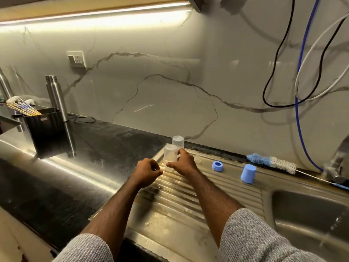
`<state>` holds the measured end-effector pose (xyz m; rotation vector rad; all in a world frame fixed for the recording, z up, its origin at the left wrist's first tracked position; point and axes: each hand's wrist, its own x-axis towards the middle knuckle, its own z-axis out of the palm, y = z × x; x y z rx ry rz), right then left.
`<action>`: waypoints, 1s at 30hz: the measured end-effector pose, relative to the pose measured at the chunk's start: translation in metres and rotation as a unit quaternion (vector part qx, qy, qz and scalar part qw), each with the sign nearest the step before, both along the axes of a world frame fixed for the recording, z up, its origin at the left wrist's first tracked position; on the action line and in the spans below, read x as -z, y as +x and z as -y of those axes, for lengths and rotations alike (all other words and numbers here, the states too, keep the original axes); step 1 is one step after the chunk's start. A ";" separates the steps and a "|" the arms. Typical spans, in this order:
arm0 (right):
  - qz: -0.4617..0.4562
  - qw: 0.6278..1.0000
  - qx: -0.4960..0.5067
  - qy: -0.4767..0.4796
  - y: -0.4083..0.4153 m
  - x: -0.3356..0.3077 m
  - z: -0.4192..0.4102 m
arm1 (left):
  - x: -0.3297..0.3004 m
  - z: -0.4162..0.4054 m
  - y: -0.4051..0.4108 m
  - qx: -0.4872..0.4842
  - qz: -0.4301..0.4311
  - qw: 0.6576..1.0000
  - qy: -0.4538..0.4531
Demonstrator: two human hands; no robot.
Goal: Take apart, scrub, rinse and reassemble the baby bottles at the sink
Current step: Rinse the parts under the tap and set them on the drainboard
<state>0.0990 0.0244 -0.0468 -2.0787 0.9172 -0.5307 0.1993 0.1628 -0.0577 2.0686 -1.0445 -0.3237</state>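
Clear bottle (pixel 170 157) stands inverted on the drainboard (pixel 217 186), right hand (pixel 184 161) pinching it, left hand (pixel 147 170) curled, apparently holding nothing; reassembly likely next, fetching the blue collar (pixel 217 165).

Warm strip light (pixel 94 13) overhead, glare streaking the dark counter (pixel 75 167); wide-angle bending at edges, slightly soft focus

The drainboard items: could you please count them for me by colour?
Clear: 2, a near bottle in the right hand's grip and a far bottle.
Blue: 2, a ring and a cap.
Blue and white: 1, a brush.
Total: 5. A small clear piece behind the right hand is too unclear to count.
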 end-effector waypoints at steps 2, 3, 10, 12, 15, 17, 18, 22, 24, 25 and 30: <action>0.000 1.000 0.001 0.002 0.001 0.001 0.002 | 0.000 0.002 0.001 -0.004 0.001 1.000 0.000; -0.001 1.000 0.001 0.003 0.001 0.001 0.002 | 0.000 0.002 0.002 -0.006 0.001 1.000 -0.001; -0.026 1.000 0.003 0.000 0.002 0.003 0.009 | 0.001 0.008 0.000 -0.003 -0.008 1.000 0.012; -0.031 0.999 0.008 -0.002 -0.003 0.002 0.011 | 0.001 0.009 -0.003 -0.004 -0.004 1.000 0.009; -0.024 0.999 0.027 -0.009 -0.019 0.001 0.015 | 0.000 0.013 -0.013 -0.014 0.010 1.000 -0.007; -0.017 0.999 0.044 -0.008 -0.037 0.001 0.018 | -0.001 0.018 -0.025 -0.015 0.010 1.000 -0.017; -0.011 0.999 0.048 -0.005 -0.048 0.001 0.019 | -0.002 0.022 -0.032 -0.013 0.007 1.000 -0.021; 0.031 0.998 0.053 -0.008 -0.118 0.002 0.029 | -0.005 0.042 -0.073 0.016 0.023 0.999 -0.038; 0.033 0.997 0.065 -0.026 -0.157 0.004 0.037 | -0.007 0.055 -0.096 0.035 0.026 0.998 -0.044; 0.028 0.996 0.073 -0.032 -0.180 0.006 0.044 | -0.006 0.065 -0.112 0.047 0.021 0.998 -0.044; 0.000 0.992 0.107 -0.062 -0.296 0.011 0.073 | 0.001 0.125 -0.202 0.115 0.008 0.993 -0.039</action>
